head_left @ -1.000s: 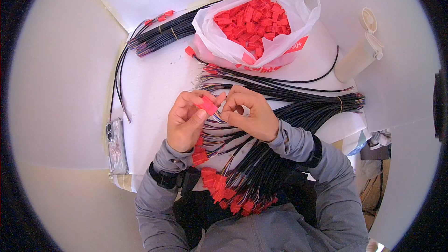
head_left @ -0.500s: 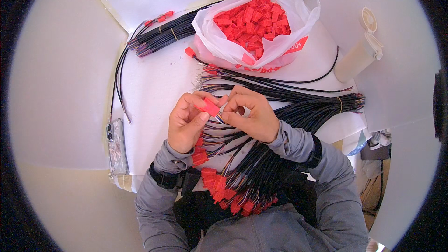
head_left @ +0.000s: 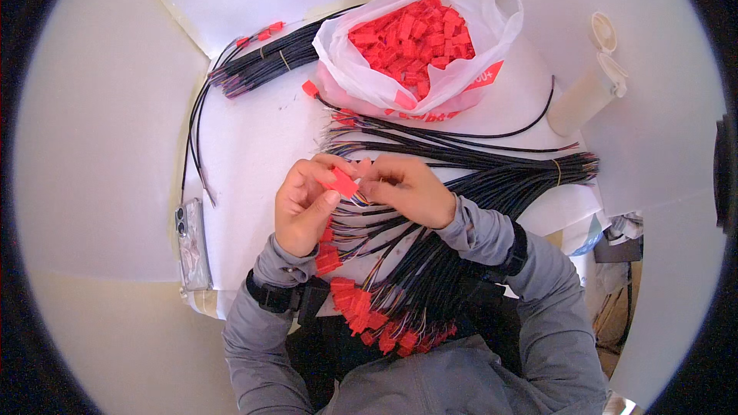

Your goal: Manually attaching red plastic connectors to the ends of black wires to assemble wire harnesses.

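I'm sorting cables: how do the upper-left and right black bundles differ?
The upper-left bundle lies compact, while the right bundle fans out toward the person. Two tan ties show on the upper-left bundle; one tan tie shows on the right bundle. The white bag partly hides the upper-left bundle, whereas the right bundle's tied end is in plain view. Both are black cables with thin coloured wires showing at an end.

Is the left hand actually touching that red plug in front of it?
Touching. The head view shows the left hand with its fingers closed on the red plug.
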`<state>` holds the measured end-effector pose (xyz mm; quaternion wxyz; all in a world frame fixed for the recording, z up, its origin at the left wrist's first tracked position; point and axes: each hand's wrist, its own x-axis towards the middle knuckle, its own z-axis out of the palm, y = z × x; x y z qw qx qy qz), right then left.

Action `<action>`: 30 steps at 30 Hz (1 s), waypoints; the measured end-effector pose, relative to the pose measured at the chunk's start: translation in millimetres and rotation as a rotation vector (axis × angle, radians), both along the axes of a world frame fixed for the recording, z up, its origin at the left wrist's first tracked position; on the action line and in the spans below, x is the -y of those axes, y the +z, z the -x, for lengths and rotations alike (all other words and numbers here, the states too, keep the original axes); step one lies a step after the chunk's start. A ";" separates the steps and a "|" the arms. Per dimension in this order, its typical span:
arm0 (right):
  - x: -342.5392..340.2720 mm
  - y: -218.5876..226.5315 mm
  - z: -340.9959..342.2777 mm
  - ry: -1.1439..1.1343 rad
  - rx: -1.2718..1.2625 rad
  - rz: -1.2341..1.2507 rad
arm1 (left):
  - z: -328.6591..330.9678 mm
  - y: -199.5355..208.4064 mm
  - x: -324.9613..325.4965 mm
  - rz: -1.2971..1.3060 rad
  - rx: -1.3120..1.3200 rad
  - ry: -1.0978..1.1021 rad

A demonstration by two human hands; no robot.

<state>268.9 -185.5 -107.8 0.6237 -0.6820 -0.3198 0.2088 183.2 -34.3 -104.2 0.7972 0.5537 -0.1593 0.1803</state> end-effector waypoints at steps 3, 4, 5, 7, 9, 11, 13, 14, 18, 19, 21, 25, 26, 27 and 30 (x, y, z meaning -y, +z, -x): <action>0.3 -0.6 0.0 0.260 -0.266 -0.119 | 1.7 -0.3 -0.8 -0.064 -0.027 -0.009; 0.3 -0.6 -0.7 0.259 -0.265 -0.119 | 1.9 0.4 -0.5 -0.059 -0.032 -0.011; 0.2 -0.9 -1.3 0.274 -0.299 -0.156 | 1.6 0.8 -0.3 -0.053 -0.037 -0.014; -0.8 -3.1 -1.8 0.292 -0.331 -0.195 | 1.2 -0.4 -1.4 -0.063 -0.022 -0.006; -3.0 -7.7 -2.8 0.211 -0.288 -0.206 | 0.8 0.1 -0.8 -0.072 -0.008 0.001; -0.4 -4.2 -4.3 0.203 -0.293 -0.233 | 0.2 2.8 1.9 0.041 0.038 0.025; 1.9 2.0 -4.4 0.194 -0.295 -0.261 | -0.4 1.6 -1.3 0.017 0.034 0.051; 2.5 4.1 -4.0 0.212 -0.281 -0.286 | -0.3 1.2 -2.5 -0.007 0.031 0.077; 3.8 3.7 -5.1 0.242 -0.194 -0.323 | -0.3 1.4 -1.5 0.053 0.023 0.073; 3.6 4.6 -4.2 0.243 -0.195 -0.322 | -0.1 1.0 -1.7 0.059 0.010 0.065; 3.5 9.0 -1.1 0.229 -0.233 -0.345 | 0.0 -0.1 -2.7 0.066 -0.005 0.058; 5.0 14.1 -0.4 0.268 -0.184 -0.344 | -0.4 -2.3 -3.3 0.075 -0.018 0.036; 5.1 14.8 0.3 0.268 -0.173 -0.339 | -0.5 -2.5 -2.9 0.078 -0.027 0.045; 5.2 15.1 0.6 0.268 -0.162 -0.335 | -0.7 -2.3 -2.5 0.078 -0.027 0.045; 5.1 13.7 -2.2 0.275 -0.070 -0.322 | -1.2 -1.7 -2.0 0.085 -0.032 0.049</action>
